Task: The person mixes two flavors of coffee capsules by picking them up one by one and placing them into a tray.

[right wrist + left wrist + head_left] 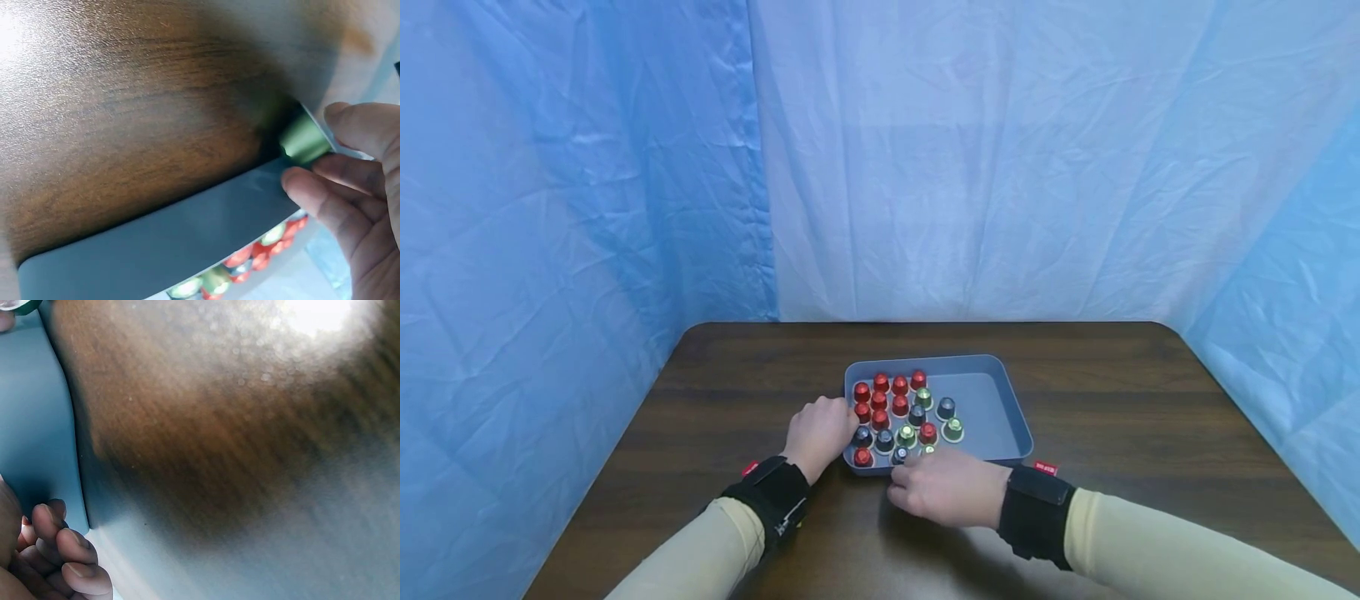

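Observation:
A blue-grey tray (992, 408) lies on the table, holding red coffee capsules (879, 418), dark ones (884, 440) and green ones (953, 429), mostly in its left and middle parts. At the tray's left side, my left hand (822, 435) grips the wall, its curled fingers (76, 545) showing by the corner in the left wrist view. My right hand (949, 489) is at the front wall. Between its thumb and fingers it pinches a green coffee capsule (306, 139), tipped on its side just outside the tray wall (156, 240).
The dark wooden table (1120, 400) extends around the tray. Small red tags (1047, 467) show to the right of the tray and beside the left wrist. Blue and white cloth (962, 167) hangs behind and at both sides.

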{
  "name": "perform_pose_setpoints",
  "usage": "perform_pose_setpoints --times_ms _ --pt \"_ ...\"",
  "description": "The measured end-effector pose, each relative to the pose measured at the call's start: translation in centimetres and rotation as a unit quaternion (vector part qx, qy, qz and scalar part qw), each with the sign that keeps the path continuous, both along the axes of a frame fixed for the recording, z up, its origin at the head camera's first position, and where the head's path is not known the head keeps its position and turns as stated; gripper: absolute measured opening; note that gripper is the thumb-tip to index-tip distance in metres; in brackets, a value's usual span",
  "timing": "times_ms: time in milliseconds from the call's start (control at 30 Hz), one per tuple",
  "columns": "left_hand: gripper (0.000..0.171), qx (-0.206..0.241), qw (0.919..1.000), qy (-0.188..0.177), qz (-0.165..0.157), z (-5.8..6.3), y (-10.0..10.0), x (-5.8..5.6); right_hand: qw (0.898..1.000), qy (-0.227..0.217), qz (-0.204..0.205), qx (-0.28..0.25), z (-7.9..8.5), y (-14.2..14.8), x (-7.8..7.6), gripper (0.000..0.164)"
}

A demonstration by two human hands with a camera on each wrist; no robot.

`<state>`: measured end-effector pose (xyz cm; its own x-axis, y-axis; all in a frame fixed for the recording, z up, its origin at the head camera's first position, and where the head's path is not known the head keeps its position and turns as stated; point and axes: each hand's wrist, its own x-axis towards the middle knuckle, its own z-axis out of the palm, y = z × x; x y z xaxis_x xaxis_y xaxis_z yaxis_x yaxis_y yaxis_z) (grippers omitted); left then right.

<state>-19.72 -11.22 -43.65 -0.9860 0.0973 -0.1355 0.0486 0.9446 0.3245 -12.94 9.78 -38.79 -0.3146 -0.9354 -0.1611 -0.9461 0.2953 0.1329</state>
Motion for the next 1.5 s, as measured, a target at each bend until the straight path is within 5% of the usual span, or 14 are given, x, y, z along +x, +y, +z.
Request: perform_pose_setpoints --times_ms 700,1500 --pt "0.027 -0.004 1.0 0.004 -0.003 0.0 -0.1 0.0 0.999 -0.049 0.003 0.002 -1.3 0.5 -0.2 0.034" --pt "0.026 0.007 1.0 0.005 -0.004 -0.2 -0.2 -0.1 0.999 -0.049 -0.004 -0.008 -1.5 0.8 -0.3 0.029"
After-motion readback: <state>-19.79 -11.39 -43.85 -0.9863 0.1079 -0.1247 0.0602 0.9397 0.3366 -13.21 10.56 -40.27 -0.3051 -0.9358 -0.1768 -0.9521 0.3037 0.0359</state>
